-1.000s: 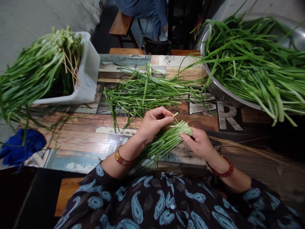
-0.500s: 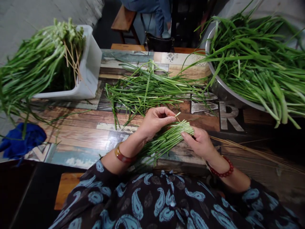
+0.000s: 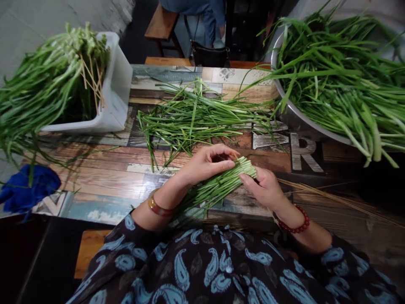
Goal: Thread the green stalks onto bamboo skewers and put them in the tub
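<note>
A bunch of garlic chives (image 3: 218, 185) lies slantwise between my hands, its pale stem ends at the upper right. My right hand (image 3: 265, 186) is closed round the stem-end side, thumb across the near face. My left hand (image 3: 209, 162) curves over the upper edge, its thumb resting along the stems and its fingers bent behind them. Part of those fingertips is hidden, and a thin tan strand shows faintly near them. Just beyond my hands, loose chives (image 3: 199, 116) are spread across the patterned wooden table (image 3: 104, 169).
At the left stands a white plastic tub (image 3: 122, 80) heaped with chives; a metal basin (image 3: 303, 120) of greens is at the right. Dry straw strands (image 3: 316, 192) lie right of my hand. A blue glove (image 3: 31, 188) rests at the left edge. A person (image 3: 207, 19) sits beyond a black bag (image 3: 210, 55).
My left hand has come down onto the bunch; the short stalk it pinched above the stem ends no longer shows. My right hand has kept its grip. The view has shifted slightly.
</note>
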Demonstrator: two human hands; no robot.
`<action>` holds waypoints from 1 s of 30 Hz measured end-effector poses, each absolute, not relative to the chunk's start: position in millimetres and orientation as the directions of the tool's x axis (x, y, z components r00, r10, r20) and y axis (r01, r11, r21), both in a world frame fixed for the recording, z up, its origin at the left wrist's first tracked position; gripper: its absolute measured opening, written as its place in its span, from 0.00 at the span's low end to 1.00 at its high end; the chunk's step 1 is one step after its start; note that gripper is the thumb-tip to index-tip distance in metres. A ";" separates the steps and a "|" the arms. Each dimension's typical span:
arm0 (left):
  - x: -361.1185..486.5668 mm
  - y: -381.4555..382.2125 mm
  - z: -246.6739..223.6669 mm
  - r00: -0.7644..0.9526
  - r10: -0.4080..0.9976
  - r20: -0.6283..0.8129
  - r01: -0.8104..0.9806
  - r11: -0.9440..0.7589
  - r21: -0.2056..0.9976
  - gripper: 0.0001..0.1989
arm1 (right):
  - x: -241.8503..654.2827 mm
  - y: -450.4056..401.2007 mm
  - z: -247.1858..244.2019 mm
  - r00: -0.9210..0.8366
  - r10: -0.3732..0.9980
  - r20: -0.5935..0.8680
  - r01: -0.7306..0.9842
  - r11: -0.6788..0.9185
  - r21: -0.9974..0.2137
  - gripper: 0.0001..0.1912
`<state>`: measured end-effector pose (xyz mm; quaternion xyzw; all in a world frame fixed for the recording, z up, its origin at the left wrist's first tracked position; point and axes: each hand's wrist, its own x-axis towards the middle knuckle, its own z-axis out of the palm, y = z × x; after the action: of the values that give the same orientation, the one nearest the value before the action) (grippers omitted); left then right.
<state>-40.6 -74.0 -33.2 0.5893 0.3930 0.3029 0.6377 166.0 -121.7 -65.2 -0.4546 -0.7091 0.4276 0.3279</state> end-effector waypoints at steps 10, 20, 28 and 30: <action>-41.0 -84.0 -29.9 0.603 0.783 -0.149 0.446 -0.176 0.878 0.13 | 166.0 -126.6 -62.6 -0.310 0.945 0.100 0.414 0.229 -0.881 0.09; -92.3 -50.4 -43.3 0.236 0.941 0.242 0.651 -0.338 0.680 0.09 | 172.9 -131.3 -65.8 -0.294 0.951 0.097 0.442 0.225 -0.868 0.11; -75.1 -44.1 -62.0 0.446 0.876 0.185 0.830 -0.482 0.281 0.09 | 170.4 -130.6 -66.4 -0.294 0.953 0.079 0.448 0.211 -0.869 0.11; -75.3 -44.3 -59.6 0.420 0.886 0.197 0.831 -0.463 0.310 0.10 | 170.1 -130.2 -65.7 -0.292 0.952 0.089 0.450 0.219 -0.866 0.11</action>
<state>-75.3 -44.3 -59.6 0.8386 0.5117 0.1677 0.0823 170.1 -130.2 -65.7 -0.4953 -0.7077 0.3811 0.3295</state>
